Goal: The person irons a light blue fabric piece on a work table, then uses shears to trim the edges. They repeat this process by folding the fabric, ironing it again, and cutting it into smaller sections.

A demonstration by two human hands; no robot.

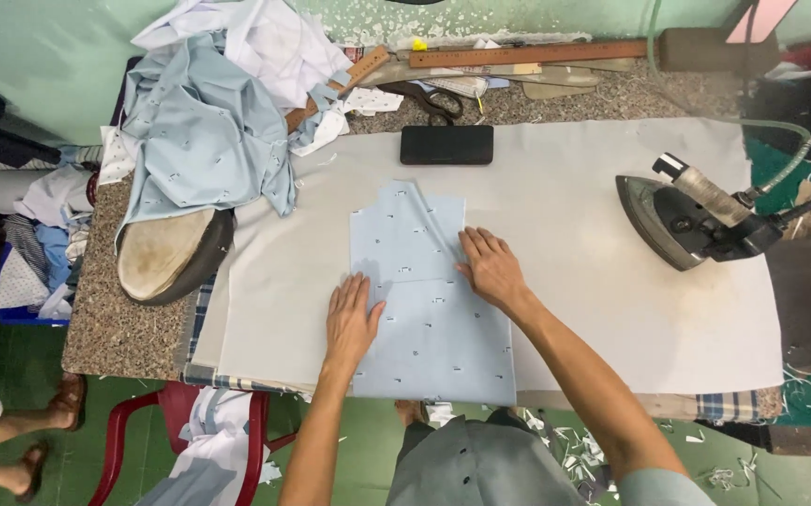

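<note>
Blue fabric panel (429,309) lies under both flat, open hands (351,319).

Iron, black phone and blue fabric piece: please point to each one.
iron (682,220), head view, on its dark body.
black phone (446,144), head view, centre of its face.
blue fabric piece (443,337), head view, flat lower part.

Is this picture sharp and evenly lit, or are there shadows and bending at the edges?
Head view: soft, even light; left hand and right hand cast faint shadows on the blue cloth piece; centre sharp; the long wooden ruler bows slightly from wide-angle distortion.
</note>
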